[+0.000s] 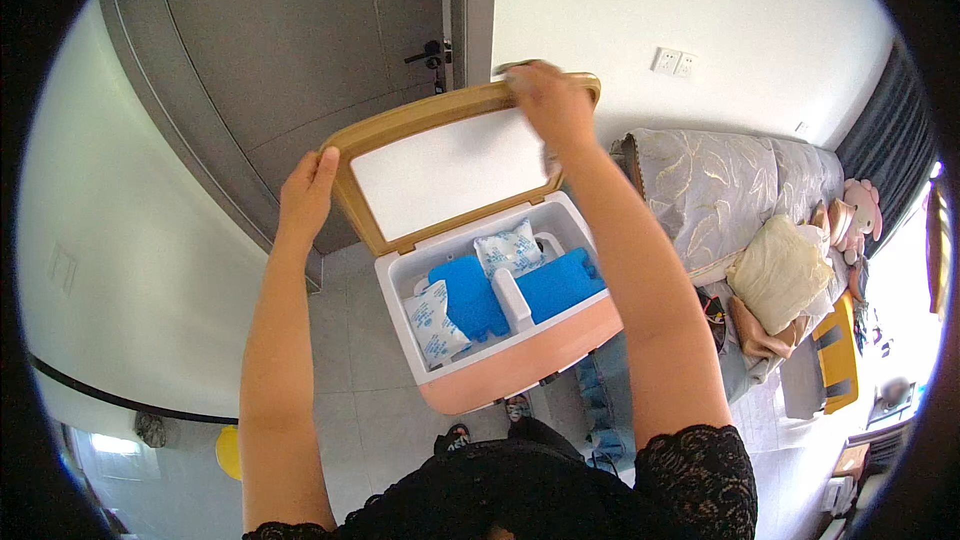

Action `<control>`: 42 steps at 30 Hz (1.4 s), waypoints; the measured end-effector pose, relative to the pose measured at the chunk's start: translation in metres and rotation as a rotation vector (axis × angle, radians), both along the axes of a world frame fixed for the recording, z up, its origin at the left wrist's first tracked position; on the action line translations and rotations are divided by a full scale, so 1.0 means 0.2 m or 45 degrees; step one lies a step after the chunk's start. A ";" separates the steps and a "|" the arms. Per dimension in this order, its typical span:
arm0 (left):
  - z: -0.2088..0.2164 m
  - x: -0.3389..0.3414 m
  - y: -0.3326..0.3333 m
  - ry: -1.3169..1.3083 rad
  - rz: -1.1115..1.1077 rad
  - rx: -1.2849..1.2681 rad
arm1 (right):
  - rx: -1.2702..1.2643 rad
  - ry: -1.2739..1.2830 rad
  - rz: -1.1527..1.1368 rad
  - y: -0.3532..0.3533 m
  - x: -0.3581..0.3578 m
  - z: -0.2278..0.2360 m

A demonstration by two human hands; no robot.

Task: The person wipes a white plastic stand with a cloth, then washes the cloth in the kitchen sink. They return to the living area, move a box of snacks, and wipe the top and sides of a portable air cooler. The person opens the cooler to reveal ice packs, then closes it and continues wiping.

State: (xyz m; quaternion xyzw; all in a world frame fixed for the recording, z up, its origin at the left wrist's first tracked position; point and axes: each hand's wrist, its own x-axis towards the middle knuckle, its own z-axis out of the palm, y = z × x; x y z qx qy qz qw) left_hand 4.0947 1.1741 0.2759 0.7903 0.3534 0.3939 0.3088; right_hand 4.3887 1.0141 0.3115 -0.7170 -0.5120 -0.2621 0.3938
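Note:
A cooler box (500, 370) with a salmon-pink body and pale grey inside stands in front of me. Its tan-framed lid (425, 180), white on the inner face, is raised on its hinges. My left hand (307, 195) grips the lid's left corner, thumb on the frame. At the upper right part of the lid, my right hand (550, 108) is blurred by motion; a small dark shape shows by its fingers, too smeared to name. Inside the box lie a blue ice pack (465, 290), another blue ice pack (560, 285), a white printed pouch (508, 248) and a second pouch (438, 325).
A grey door (290, 30) with a dark handle is behind the lid. To the right, a sofa under a patterned grey cover (700, 190) carries a cream cushion (782, 275) and a pink plush toy (860, 210). A yellow-and-grey bin-like item (838, 365) stands farther right.

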 end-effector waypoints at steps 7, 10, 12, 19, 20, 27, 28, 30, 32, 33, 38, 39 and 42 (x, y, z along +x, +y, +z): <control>-0.08 0.02 0.14 -0.048 0.124 -0.250 | 0.516 0.899 0.131 -0.13 0.56 -0.16; -0.03 0.08 0.04 -0.156 0.151 -0.444 | 0.464 1.250 0.150 -0.10 0.70 -0.45; -0.02 0.11 0.04 -0.183 0.065 -0.543 | 0.410 1.357 0.234 -0.06 0.79 -0.74; 0.03 0.15 0.00 -0.150 0.079 -0.628 | 0.027 1.416 0.018 -0.14 0.70 -1.24; 0.02 0.13 0.03 -0.152 0.099 -0.641 | -0.258 1.363 -0.179 -0.18 0.68 -1.18; 0.00 0.10 0.14 -0.067 0.082 -0.645 | 0.674 1.140 0.096 -0.02 0.57 -0.48; -0.01 0.11 0.13 -0.043 0.103 -0.603 | 0.640 0.659 -0.058 0.08 0.51 -0.38; -0.02 0.14 0.12 -0.007 0.149 -0.516 | 0.532 0.236 -0.161 0.24 0.31 -0.29; -0.02 0.12 0.18 -0.049 0.032 -0.656 | 0.429 0.339 -0.092 0.37 0.07 -0.23; 0.00 0.09 0.20 -0.067 -0.021 -0.708 | 0.390 0.227 0.028 0.44 -0.09 -0.21; 0.06 -0.02 0.23 -0.227 -0.405 -0.915 | 0.165 0.044 0.416 0.62 -0.88 -0.28; 0.05 -0.03 0.24 -0.282 -0.511 -0.960 | 0.167 -0.041 0.393 0.64 -0.98 -0.33; 0.03 -0.05 0.25 -0.299 -0.626 -0.932 | 0.219 -0.226 0.305 0.72 -1.09 -0.55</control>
